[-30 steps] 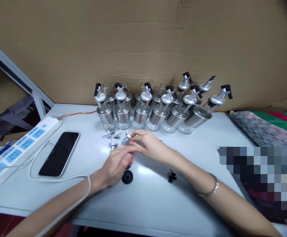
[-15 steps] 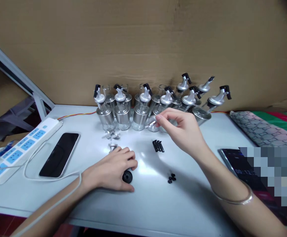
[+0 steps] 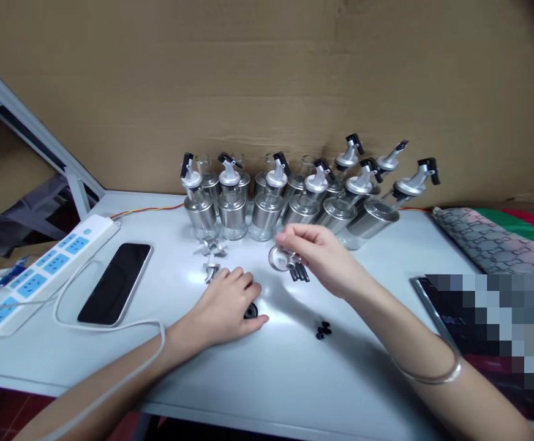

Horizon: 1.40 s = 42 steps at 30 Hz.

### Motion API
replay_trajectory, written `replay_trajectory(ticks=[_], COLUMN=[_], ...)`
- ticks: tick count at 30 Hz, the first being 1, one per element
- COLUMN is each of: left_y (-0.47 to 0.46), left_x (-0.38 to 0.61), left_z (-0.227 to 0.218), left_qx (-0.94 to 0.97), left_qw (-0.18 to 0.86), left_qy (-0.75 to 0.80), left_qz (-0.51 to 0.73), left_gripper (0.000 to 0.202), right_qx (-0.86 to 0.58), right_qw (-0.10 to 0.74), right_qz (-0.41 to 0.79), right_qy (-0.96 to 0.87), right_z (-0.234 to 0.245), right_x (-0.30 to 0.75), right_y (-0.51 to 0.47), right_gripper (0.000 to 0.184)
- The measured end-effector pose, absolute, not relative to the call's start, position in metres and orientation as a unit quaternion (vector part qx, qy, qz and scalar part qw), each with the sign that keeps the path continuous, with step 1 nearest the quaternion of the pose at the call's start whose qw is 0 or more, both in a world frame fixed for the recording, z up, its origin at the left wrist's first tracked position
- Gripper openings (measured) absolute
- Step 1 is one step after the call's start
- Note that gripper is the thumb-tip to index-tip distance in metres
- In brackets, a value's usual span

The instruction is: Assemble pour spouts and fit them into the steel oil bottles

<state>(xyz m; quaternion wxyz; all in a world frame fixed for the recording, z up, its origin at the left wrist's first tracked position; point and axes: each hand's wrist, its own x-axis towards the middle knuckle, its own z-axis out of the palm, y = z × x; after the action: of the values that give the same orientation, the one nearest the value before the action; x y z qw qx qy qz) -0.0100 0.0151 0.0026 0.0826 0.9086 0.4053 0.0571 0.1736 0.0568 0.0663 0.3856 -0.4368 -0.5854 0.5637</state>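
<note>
My right hand (image 3: 317, 254) pinches a silver pour spout (image 3: 280, 260), its round base facing me, above several small black levers (image 3: 300, 273). My left hand (image 3: 230, 304) rests low on the table, fingers curled round a black ribbed stopper (image 3: 251, 311) that shows partly between thumb and forefinger. Just beyond the left fingers lie loose silver spouts (image 3: 212, 247). Several small black caps (image 3: 324, 329) sit in a cluster on the table to the right of my left hand.
Glass bottles with steel sleeves (image 3: 234, 211) stand in rows at the back, several topped with spouts. On the left are a phone (image 3: 115, 285) and a power strip (image 3: 49, 275) with a white cable. A timer device (image 3: 451, 318) and a patterned bundle (image 3: 473, 236) are at right.
My right hand has come down and toward me with the spout, turning its base into view. My left hand has shifted slightly right with the stopper.
</note>
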Motion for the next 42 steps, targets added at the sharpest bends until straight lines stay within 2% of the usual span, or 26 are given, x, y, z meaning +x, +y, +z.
replay_trajectory(ticks=[4, 7, 12, 15, 23, 28, 32, 36, 42], left_y=[0.012, 0.008, 0.009, 0.014, 0.013, 0.015, 0.015, 0.015, 0.016], left_x=[-0.011, -0.009, -0.010, -0.013, -0.015, -0.017, -0.019, -0.020, -0.018], left_z=[0.003, 0.003, 0.001, -0.001, 0.001, 0.000, 0.000, 0.003, 0.005], left_qx=[0.914, 0.919, 0.873, 0.854, 0.868, 0.879, 0.879, 0.881, 0.893], left_qw=[0.056, 0.023, 0.033, 0.048, 0.043, 0.061, 0.040, 0.020, 0.019], left_qy=[0.391, 0.354, 0.349, 0.333, 0.315, 0.299, 0.306, 0.311, 0.301], left_qz=[0.094, 0.170, 0.338, 0.397, 0.382, 0.367, 0.363, 0.355, 0.335], left_gripper=[0.048, 0.039, 0.012, 0.018, 0.024, 0.037, 0.031, 0.027, 0.020], right_qx=[-0.387, -0.365, -0.365, -0.333, -0.331, -0.334, -0.334, -0.361, -0.376], right_qw=[0.306, 0.302, 0.293, 0.264, 0.254, 0.250, 0.239, 0.225, 0.167], right_qz=[0.696, 0.700, 0.670, 0.668, 0.626, 0.623, 0.606, 0.566, 0.492], right_qy=[-0.522, -0.534, -0.577, -0.611, -0.658, -0.661, -0.681, -0.706, -0.767], right_z=[0.060, 0.060, 0.059, 0.061, 0.064, 0.060, 0.059, 0.064, 0.075], right_x=[0.167, 0.165, 0.165, 0.163, 0.165, 0.166, 0.166, 0.173, 0.188], right_y=[0.051, 0.048, 0.047, 0.044, 0.042, 0.043, 0.044, 0.048, 0.053], right_gripper=[0.035, 0.033, 0.032, 0.033, 0.038, 0.039, 0.037, 0.025, 0.018])
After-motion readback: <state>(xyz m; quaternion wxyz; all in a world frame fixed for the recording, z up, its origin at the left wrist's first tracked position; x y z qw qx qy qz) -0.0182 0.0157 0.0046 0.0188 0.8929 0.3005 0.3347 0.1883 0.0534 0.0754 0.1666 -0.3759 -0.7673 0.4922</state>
